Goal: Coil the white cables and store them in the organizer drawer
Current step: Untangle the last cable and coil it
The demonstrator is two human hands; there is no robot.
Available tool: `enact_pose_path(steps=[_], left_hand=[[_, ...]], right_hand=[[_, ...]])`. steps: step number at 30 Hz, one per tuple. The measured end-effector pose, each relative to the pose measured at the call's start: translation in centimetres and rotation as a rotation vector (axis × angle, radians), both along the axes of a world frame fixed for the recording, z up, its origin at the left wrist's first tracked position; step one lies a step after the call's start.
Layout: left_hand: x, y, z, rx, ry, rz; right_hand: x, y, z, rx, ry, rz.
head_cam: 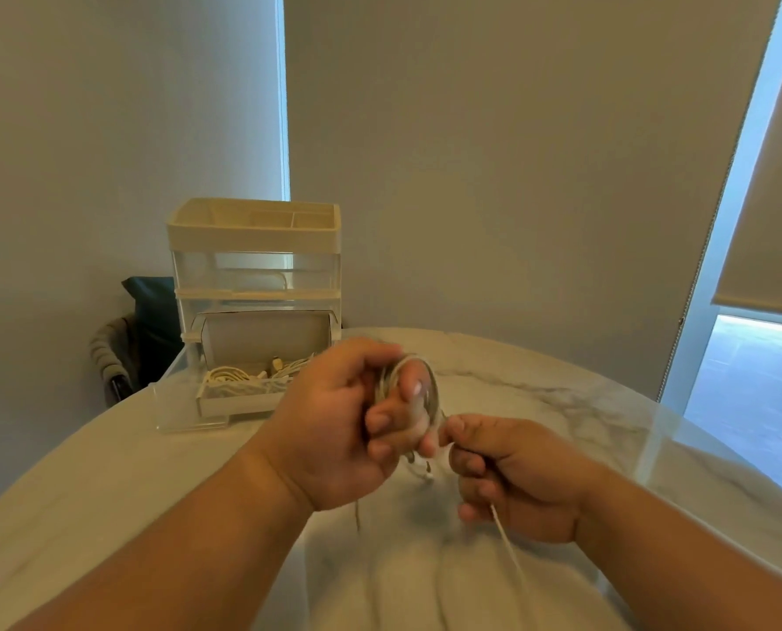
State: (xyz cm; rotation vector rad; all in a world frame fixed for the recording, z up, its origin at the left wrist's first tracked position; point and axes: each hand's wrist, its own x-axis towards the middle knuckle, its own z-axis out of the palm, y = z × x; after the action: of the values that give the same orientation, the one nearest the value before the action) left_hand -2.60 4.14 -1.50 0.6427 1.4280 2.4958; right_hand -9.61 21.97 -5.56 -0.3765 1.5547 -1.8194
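The left hand [334, 421] was held up above the surface [107, 471], its fingers curled round a small coil [434, 385] of white cable, with the thumb pressed against the loops. Motion blur smeared the loops, so their number could not be told. Just right of it and a little lower, the right hand [512, 480] was closed on the loose run of the same cable, pinching it at the fingertips next to the left hand's knuckles. From under the right hand the free strand [507, 539] trailed down toward the person. A short connector end [425, 471] dangled between the two hands.

Beyond the left hand, farther from the person, stood the organizer [255, 266] (clear walls, cream frame and a tray on top). Its bottom drawer [225, 407] was pulled out toward the hands, and in it lay a heap of other white cables [239, 378]. Further left of the organizer, off the surface's edge, a chair back [111, 352] showed against the wall. Far right of the right hand hung a roller blind [767, 220].
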Motion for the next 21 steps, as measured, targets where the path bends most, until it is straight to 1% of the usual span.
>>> enact_pose_path(steps=[3,5,7,9,11,13,15,17,18,21], left_hand=[[-0.2,-0.1,0.5,0.116,-0.038,0.246],[-0.5,-0.3,0.5,0.223,-0.068,0.356],[-0.8,-0.7,0.4,0.27,-0.096,0.386],[-1.1,-0.8,0.1,0.255,-0.125,0.404],[-1.3,-0.7,-0.1,0.22,-0.145,0.438],[-1.5,-0.8,-0.2,0.172,-0.154,0.478],[-1.7,-1.2,-0.1,0.131,-0.167,0.522],[-1.8,-1.8,-0.2,0.043,-0.171,0.574],[-1.9,-2.0,-0.4,-0.055,-0.15,0.609],[-2.0,-2.2,-1.1,-0.517,0.017,0.676]], right_hand=[[0.2,-0.4,0.2,-0.038,-0.128,-0.036],[0.6,-0.6,-0.1,0.029,-0.089,-0.048],[1.2,-1.1,-0.4,0.174,0.091,-0.088],[1.9,-1.6,-0.7,0.329,0.342,-0.099],[2.4,-1.9,-0.6,0.467,0.592,-0.059],[2.7,-1.9,-0.3,0.558,0.744,-0.035],[3.1,-1.7,0.2,0.611,0.844,-0.043],[3.4,-1.5,0.6,0.656,0.908,-0.07],[3.6,-1.5,0.9,0.68,0.933,-0.084],[3.9,-1.2,1.8,0.702,1.014,-0.135]])
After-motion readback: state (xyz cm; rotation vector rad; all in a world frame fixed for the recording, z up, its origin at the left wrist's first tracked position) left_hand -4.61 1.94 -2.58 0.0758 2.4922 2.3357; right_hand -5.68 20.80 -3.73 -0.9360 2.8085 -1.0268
